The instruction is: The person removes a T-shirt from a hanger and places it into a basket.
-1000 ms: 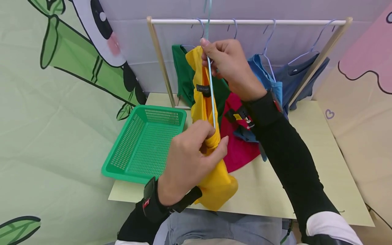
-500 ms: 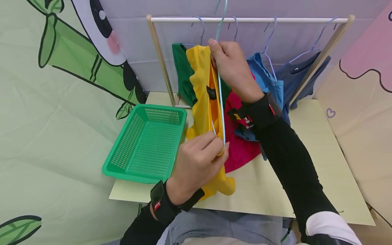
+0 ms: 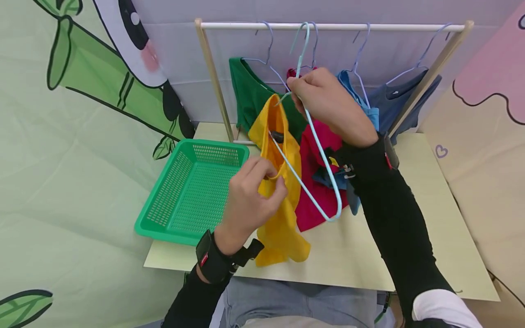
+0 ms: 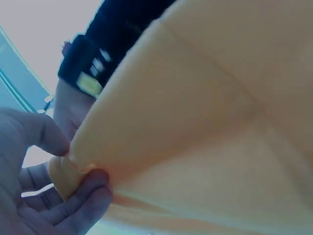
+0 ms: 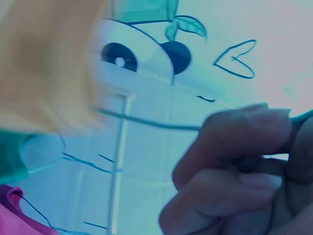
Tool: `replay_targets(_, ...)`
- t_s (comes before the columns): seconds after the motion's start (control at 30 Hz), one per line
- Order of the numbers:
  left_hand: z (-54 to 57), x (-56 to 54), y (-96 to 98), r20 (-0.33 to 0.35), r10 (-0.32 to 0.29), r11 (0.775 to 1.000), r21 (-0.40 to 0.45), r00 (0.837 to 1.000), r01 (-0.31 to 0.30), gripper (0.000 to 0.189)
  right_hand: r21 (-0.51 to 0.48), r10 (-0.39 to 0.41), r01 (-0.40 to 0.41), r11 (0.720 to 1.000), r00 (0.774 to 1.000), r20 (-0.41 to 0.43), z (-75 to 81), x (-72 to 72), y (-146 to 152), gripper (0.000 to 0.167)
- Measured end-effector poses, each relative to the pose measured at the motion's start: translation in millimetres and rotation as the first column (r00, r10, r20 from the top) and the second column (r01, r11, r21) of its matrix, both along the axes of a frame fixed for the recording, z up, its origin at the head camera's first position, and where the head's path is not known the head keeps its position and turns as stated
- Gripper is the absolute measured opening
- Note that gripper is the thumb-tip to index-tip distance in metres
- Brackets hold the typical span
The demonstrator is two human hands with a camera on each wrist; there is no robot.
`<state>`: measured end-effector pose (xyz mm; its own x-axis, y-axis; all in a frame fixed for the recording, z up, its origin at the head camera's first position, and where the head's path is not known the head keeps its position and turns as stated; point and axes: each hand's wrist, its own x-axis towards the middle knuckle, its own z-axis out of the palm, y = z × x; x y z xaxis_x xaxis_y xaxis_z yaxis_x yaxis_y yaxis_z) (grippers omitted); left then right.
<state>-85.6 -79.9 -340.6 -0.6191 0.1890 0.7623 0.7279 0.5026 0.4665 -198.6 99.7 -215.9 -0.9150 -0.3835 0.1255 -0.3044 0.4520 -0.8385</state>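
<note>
In the head view my right hand [image 3: 328,102] grips a light blue hanger [image 3: 328,168] just below its hook. The hanger's near end sticks out in the open, while its far arm still reaches into the neck of a yellow shirt [image 3: 283,228]. My left hand [image 3: 252,200] pinches the near edge of the shirt's neck opening, left of the hanger. The left wrist view shows the thumb and fingers of this hand [image 4: 63,191] closed on the yellow cloth [image 4: 195,122]. In the right wrist view, curled fingers [image 5: 234,142] hold the thin hanger.
A green basket [image 3: 193,196] stands left of the shirt on the pale table [image 3: 369,255]. Behind is a rack with a white rail [image 3: 389,28], bearing a green shirt [image 3: 250,95], a red garment [image 3: 316,200], a blue garment [image 3: 371,114] and a dark blue one [image 3: 393,100].
The hanger's near end has come out of the yellow shirt's neck and swung right. The shirt's top has dropped. My right hand has shifted right and down, my left hand slightly left.
</note>
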Motion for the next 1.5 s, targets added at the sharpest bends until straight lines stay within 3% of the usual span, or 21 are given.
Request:
replay_targets(0.17, -9.5, -22.7, -4.9, 0.128, 0.071, 0.996, -0.071, 0.989, -0.062, 0.012, 0.011, 0.039, -0.039, 0.999, 0.999, -0.005, 8.5, 18.6, 13, 0.055)
replay_targets(0.23, -16.8, -33.2, -5.5, 0.212, 0.091, 0.99, -0.128, 0.973, -0.065, 0.016, -0.007, 0.037, -0.037, 0.999, 0.999, -0.027, 11.6, 25.4, 19, 0.054)
replay_targets(0.3, -26.2, -44.0, -5.5, 0.31, 0.107, 0.978, -0.201, 0.945, -0.044, 0.024, -0.04, 0.027, -0.03, 0.999, 0.998, -0.055, 14.1, 31.2, 24, 0.053)
replay_targets(0.37, -38.3, -55.2, -4.9, 0.414, 0.124, 0.958, -0.286, 0.902, -0.001, 0.039, -0.073, 0.021, -0.027, 0.997, 0.997, -0.077, 15.7, 36.0, 29, 0.053)
replay_targets(0.43, -53.3, -65.7, -4.3, 0.493, 0.166, 0.913, -0.404, 0.854, 0.056, 0.061, -0.101, 0.015, -0.023, 0.995, 0.997, -0.078, 16.5, 39.5, 33, 0.051)
replay_targets(0.5, -71.0, -74.8, -3.2, 0.548, 0.236, 0.829, -0.545, 0.802, 0.129, 0.087, -0.118, 0.013, -0.021, 0.993, 0.997, -0.072, 16.4, 41.5, 36, 0.05)
replay_targets(0.57, -91.2, -82.0, -2.2, 0.589, 0.31, 0.73, -0.65, 0.746, 0.21, 0.113, -0.125, 0.015, -0.023, 0.992, 0.998, -0.063, 14.8, 42.1, 38, 0.048)
replay_targets(0.63, -119.0, -88.5, -1.8, 0.633, 0.354, 0.667, -0.687, 0.688, 0.289, 0.133, -0.129, 0.019, -0.026, 0.991, 0.998, -0.056, 12.6, 41.9, 39, 0.047)
replay_targets(0.7, -148.3, -93.5, -0.5, 0.688, 0.383, 0.652, -0.674, 0.616, 0.348, 0.149, -0.134, 0.028, -0.035, 0.99, 0.998, -0.051, 10.4, 41.1, 39, 0.046)
replay_targets(0.73, -163.6, -95.7, 0.1, 0.705, 0.391, 0.65, -0.667, 0.592, 0.364, 0.155, -0.134, 0.031, -0.037, 0.99, 0.998, -0.047, 9.1, 40.9, 39, 0.046)
replay_targets(0.8, -193.7, -99.2, 0.7, 0.722, 0.408, 0.639, -0.663, 0.558, 0.391, 0.163, -0.138, 0.037, -0.043, 0.99, 0.998, -0.04, 6.9, 40.0, 40, 0.046)
replay_targets(0.87, -212.5, -99.3, 3.4, 0.717, 0.449, 0.608, -0.683, 0.534, 0.405, 0.164, -0.145, 0.044, -0.049, 0.988, 0.998, -0.036, 4.8, 38.7, 40, 0.047)
replay_targets(0.9, -219.4, -98.6, 5.0, 0.706, 0.472, 0.587, -0.698, 0.527, 0.409, 0.163, -0.149, 0.045, -0.049, 0.988, 0.998, -0.035, 3.9, 38.1, 41, 0.047)
replay_targets(0.97, -231.6, -97.1, 8.6, 0.674, 0.511, 0.549, -0.734, 0.534, 0.4, 0.162, -0.155, 0.049, -0.054, 0.986, 0.998, -0.037, 1.9, 36.6, 41, 0.048)
replay_targets(1.0, -230.5, -94.4, 11.4, 0.657, 0.528, 0.534, -0.749, 0.537, 0.391, 0.158, -0.16, 0.05, -0.054, 0.986, 0.998, -0.032, 0.7, 35.8, 40, 0.048)
replay_targets(1.13, -221.1, -84.9, 18.5, 0.555, 0.566, 0.449, -0.828, 0.61, 0.337, 0.144, -0.183, 0.07, -0.072, 0.981, 0.997, -0.015, -4.5, 32.0, 36, 0.048)
replay_targets(1.2, -210.4, -80.9, 21.7, 0.526, 0.577, 0.432, -0.846, 0.625, 0.313, 0.132, -0.196, 0.078, -0.078, 0.977, 0.997, -0.007, -7.6, 30.1, 33, 0.048)
replay_targets(1.3, -208.2, -82.3, 23.2, 0.531, 0.58, 0.458, -0.84, 0.618, 0.291, 0.118, -0.214, 0.069, -0.07, 0.974, 0.998, -0.01, -12.7, 26.2, 29, 0.047)
replay_targets(1.37, -208.7, -84.1, 23.3, 0.553, 0.571, 0.492, -0.822, 0.607, 0.286, 0.108, -0.216, 0.04, -0.043, 0.975, 0.999, -0.017, -16.0, 23.5, 26, 0.048)
replay_targets(1.43, -211.1, -85.8, 22.7, 0.559, 0.558, 0.512, -0.814, 0.613, 0.276, 0.098, -0.227, 0.011, -0.016, 0.974, 1.0, -0.027, -20.3, 19.2, 23, 0.049)
replay_targets(1.5, -214.2, -86.3, 21.0, 0.55, 0.546, 0.524, -0.813, 0.632, 0.254, 0.087, -0.232, -0.01, 0.001, 0.973, 0.999, -0.039, -24.2, 13.3, 18, 0.05)
